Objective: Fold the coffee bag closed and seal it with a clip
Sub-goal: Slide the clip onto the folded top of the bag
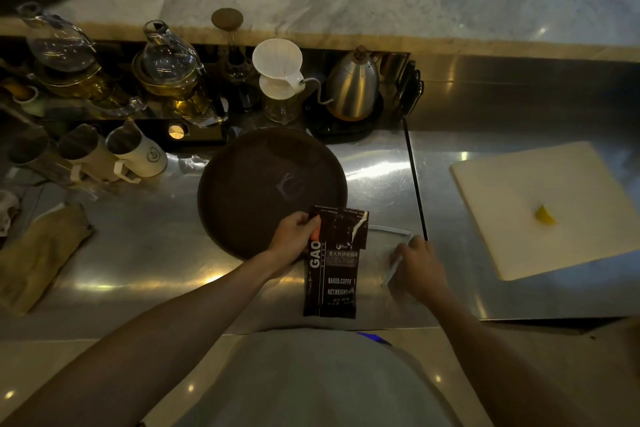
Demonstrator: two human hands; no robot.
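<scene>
while the left hand (pixel 294 236) pinches the upper left edge of the coffee bag (pixel 332 270), its fingers closed on the glossy dark film, the bag lies flat on the brushed steel bench (pixel 138 253) close to the near edge, its top flap creased and partly folded, resting over the rim of a round matte dark tray (pixel 263 184). the right hand (pixel 419 265) rests just right of the bag, fingers curled around a thin pale stick-like clip (pixel 391 270); whether they grip it tight i cannot tell. a clear, soft-edged plastic piece (pixel 391 230) lies beyond that hand. toward the right edge sits a smooth white rectangular cutting board (pixel 519 204) with a small yellow wedge (pixel 544 215). a crumpled tan cloth (pixel 38 256) lies toward the left edge. bare steel stays open between bag and cloth.
</scene>
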